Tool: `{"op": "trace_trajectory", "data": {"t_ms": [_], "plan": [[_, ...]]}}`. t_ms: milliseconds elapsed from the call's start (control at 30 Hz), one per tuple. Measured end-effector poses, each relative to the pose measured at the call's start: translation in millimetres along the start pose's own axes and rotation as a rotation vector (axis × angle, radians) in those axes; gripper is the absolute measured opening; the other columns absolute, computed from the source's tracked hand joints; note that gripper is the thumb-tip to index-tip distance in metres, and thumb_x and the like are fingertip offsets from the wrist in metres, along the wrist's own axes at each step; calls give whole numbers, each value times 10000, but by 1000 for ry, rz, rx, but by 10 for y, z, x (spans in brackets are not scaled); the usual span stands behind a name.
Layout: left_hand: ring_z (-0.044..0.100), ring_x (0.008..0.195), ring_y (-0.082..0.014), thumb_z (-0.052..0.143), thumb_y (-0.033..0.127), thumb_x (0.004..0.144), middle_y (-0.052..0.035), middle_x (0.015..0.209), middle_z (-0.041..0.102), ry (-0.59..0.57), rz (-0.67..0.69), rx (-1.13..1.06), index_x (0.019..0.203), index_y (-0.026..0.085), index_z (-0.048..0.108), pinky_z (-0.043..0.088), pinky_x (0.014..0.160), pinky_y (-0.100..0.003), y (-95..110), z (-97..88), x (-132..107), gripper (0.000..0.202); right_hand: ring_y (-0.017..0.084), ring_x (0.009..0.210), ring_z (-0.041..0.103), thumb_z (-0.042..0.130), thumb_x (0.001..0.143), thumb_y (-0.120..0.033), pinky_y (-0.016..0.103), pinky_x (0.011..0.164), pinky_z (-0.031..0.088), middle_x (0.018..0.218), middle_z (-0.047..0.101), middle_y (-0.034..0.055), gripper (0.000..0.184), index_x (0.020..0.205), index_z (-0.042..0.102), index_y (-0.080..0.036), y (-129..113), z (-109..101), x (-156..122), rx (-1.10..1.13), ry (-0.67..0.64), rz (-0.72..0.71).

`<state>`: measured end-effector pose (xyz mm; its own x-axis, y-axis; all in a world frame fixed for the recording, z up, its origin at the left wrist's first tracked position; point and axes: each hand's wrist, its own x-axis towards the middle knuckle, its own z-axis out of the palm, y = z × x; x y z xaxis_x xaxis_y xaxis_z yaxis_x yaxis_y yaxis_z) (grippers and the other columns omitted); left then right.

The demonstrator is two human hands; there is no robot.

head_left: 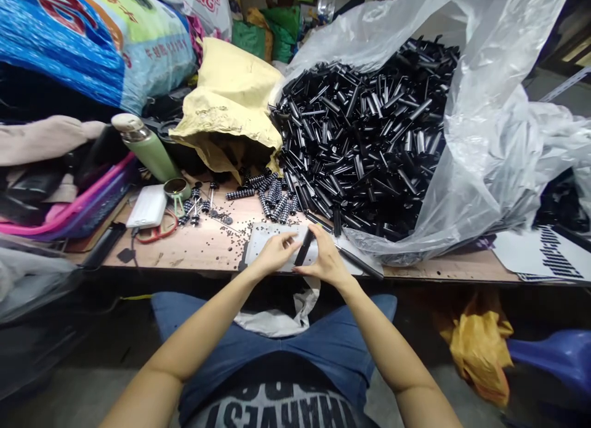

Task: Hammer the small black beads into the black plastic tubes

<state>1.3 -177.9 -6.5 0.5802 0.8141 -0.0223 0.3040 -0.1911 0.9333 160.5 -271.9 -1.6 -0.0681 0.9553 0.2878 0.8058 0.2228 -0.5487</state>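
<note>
My right hand [327, 257] grips a black plastic tube [303, 249] between thumb and fingers, holding it on a slant above a pale board [258, 242] at the bench edge. Just left of the tube is my left hand [276, 252], its thumb and fingertips drawn together in a pinch. Whatever sits between those fingertips is too small to make out. Beyond the hands, a large heap of black tubes [360, 138] spills from a clear plastic bag [484, 145]. Several ridged black-and-silver pieces [276, 197] lie left of the heap, with tiny dark bits [226, 246] scattered around the board's left side.
A yellow paper sack [231, 101] lies open at the back. To the left are a green flask [150, 148], a white power bank [148, 206] with a red cable, and a pink-rimmed basket [69, 222]. A printed sheet [540, 252] lies at the right.
</note>
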Motion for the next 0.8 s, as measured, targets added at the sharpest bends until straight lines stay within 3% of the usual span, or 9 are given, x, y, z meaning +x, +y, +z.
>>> {"op": "trace_trajectory", "data": {"t_ms": [67, 100, 200, 267, 367, 467, 533, 600, 800], "plan": [[581, 967, -228, 449, 355, 922, -142, 1159, 613, 184, 27, 243, 1257, 119, 559, 460, 851, -350, 4, -90, 347, 425, 327, 1355, 359, 772, 594, -587, 495, 1118, 324, 1419, 397, 213, 1056, 1422, 297, -136, 11, 23, -88, -1, -58, 55], [552, 1055, -253, 411, 319, 940, -165, 1209, 583, 254, 28, 371, 1282, 109, 529, 435, 910, -380, 4, -124, 538, 418, 329, 1345, 373, 773, 578, -605, 489, 1112, 337, 1411, 405, 217, 1052, 1403, 329, -128, 27, 40, -134, -6, -101, 85], [501, 1144, -325, 464, 179, 887, -219, 1139, 598, 230, -40, 651, 1198, 60, 556, 404, 949, -430, -28, -178, 1024, 345, 344, 1312, 412, 781, 555, -615, 507, 1093, 355, 1378, 440, 223, 1021, 1361, 394, -122, 139, 73, -251, -61, -157, 185], [519, 1121, -334, 485, 100, 835, -220, 1074, 616, 188, -69, 692, 1149, 60, 570, 408, 943, -434, -76, -191, 1182, 328, 353, 1304, 417, 781, 555, -614, 520, 1087, 351, 1369, 454, 224, 1013, 1355, 405, -119, 246, 67, -296, -125, -132, 232], [580, 1019, -277, 487, 89, 822, -174, 1080, 614, 249, -52, 414, 1221, 112, 522, 436, 916, -399, -154, -227, 1164, 401, 359, 1313, 403, 770, 547, -642, 525, 1082, 345, 1388, 449, 214, 1038, 1371, 397, -132, 361, 40, -329, -201, -108, 246], [607, 713, -174, 460, 124, 849, -89, 930, 622, 307, -212, -208, 1270, 150, 458, 499, 713, -313, -184, -304, 978, 422, 359, 1319, 395, 770, 549, -639, 534, 1077, 342, 1407, 438, 196, 1039, 1389, 383, -164, 377, 26, -339, -232, -121, 268], [537, 532, -121, 403, 171, 891, -29, 764, 584, 288, -336, -605, 1205, 135, 484, 468, 546, -248, -159, -358, 821, 327, 361, 1323, 388, 779, 555, -616, 533, 1084, 335, 1411, 429, 198, 1032, 1389, 383, -157, 357, 23, -333, -232, -141, 292], [485, 455, -98, 356, 251, 934, -2, 671, 541, 242, -358, -874, 1089, 117, 530, 416, 448, -213, -107, -397, 664, 269, 361, 1329, 380, 798, 550, -584, 524, 1097, 327, 1409, 421, 210, 1040, 1389, 377, -136, 329, 14, -321, -213, -153, 298], [502, 453, -81, 531, 300, 901, 9, 651, 552, 115, -212, -1032, 1000, 138, 561, 394, 411, -181, 67, -405, 299, 193, 338, 1377, 317, 824, 576, -495, 517, 1127, 311, 1452, 326, 212, 1140, 1465, 193, -162, 186, -30, -275, -49, -85, 198]]}}
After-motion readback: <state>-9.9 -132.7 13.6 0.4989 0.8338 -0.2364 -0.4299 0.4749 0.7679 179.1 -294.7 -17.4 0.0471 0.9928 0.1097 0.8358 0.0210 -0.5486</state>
